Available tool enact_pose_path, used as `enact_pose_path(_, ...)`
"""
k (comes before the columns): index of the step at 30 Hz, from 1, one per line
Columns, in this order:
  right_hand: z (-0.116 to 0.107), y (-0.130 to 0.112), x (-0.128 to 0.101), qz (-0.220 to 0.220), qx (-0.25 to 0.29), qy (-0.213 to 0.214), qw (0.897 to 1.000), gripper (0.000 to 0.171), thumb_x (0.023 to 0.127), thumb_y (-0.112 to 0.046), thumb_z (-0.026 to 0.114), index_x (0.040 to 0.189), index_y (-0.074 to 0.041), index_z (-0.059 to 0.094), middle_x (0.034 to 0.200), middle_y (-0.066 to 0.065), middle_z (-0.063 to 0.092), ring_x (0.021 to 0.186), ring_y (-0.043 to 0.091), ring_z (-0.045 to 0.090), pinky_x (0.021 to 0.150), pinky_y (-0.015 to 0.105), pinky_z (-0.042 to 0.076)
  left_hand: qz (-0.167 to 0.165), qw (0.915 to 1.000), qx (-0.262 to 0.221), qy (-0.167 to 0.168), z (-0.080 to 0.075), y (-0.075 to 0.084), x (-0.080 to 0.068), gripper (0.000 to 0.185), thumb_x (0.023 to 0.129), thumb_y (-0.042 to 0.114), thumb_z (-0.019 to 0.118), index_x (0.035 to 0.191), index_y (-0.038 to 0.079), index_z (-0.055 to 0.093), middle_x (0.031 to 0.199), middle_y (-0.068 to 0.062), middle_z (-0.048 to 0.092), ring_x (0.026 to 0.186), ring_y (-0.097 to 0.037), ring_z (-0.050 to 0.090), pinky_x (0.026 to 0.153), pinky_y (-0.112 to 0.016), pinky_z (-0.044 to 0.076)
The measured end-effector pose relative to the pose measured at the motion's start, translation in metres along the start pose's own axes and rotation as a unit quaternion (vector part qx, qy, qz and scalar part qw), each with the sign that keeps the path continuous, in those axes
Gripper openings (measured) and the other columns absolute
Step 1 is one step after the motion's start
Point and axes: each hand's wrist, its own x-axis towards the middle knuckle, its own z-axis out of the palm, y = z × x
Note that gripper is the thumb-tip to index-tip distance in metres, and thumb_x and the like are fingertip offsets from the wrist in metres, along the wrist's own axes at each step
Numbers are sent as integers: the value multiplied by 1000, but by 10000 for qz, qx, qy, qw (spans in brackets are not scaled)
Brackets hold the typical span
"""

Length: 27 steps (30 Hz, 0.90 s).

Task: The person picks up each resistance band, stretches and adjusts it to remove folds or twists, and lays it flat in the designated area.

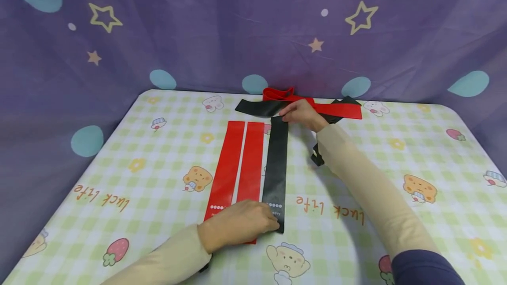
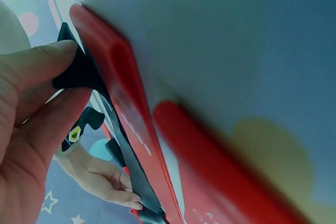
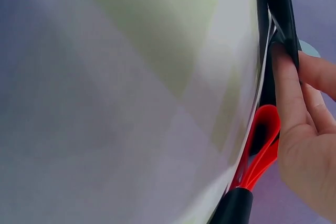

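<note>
Black band (image 1: 276, 162), flat, straight, white-dotted

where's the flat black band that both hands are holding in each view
Head: the flat black rubber band lies lengthwise at the centre, right of two red bands, between the left hand and the right hand.
Left wrist: its near end is pinched at upper left; the strip runs down to the bottom centre.
Right wrist: a dark edge at upper right, above the fingers.
Shared landmark: the neighbouring flat red rubber band.
</note>
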Motion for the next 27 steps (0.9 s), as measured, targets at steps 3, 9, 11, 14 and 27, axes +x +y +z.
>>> enact_pose_path(3, 0, 0, 0, -16, -18, -40, 10000, 25, 86, 2, 62, 110, 10, 65, 109, 16, 67, 74, 7, 61, 81, 32, 56, 3, 9999, -48, 113, 2, 1, -2, 11, 85, 10, 69, 84, 21, 72, 83, 13, 70, 75, 0, 59, 68, -9, 45)
enact_pose_path(9, 3, -2, 1, 50, 19, -247, 9997, 24, 85, 3, 62, 107, 11, 64, 90, 6, 68, 72, 10, 62, 77, 30, 57, -49, 9999, 65, 115, 2, 8, -8, 9, 84, 12, 71, 84, 21, 72, 79, 13, 67, 70, 1, 57, 63, -8, 44)
enact_pose_path(11, 5, -3, 1, 62, -21, -330, 9994, 23, 85, 4, 62, 106, 11, 64, 84, 2, 67, 71, 10, 62, 74, 28, 57, -70, 9999, 78, 89, 2, 10, -10, 8, 84, 14, 72, 86, 22, 73, 80, 13, 67, 69, 2, 56, 63, -8, 44)
enact_pose_path(14, 7, -3, 0, 49, -171, -379, 9991, 21, 83, 4, 64, 104, 11, 64, 76, -2, 65, 66, 11, 59, 66, 26, 55, -97, 9999, -5, 59, 2, 12, -13, 8, 85, 15, 70, 87, 22, 74, 80, 13, 68, 70, 3, 56, 64, -8, 45)
enact_pose_path(27, 12, -8, -3, -293, -961, -299, 9945, 19, 78, 4, 70, 96, 7, 66, 67, -4, 64, 62, 9, 57, 68, 28, 57, -175, 9993, -337, -7, 3, 12, -17, 14, 85, 18, 72, 97, 23, 75, 99, 12, 73, 97, 0, 66, 84, -16, 51)
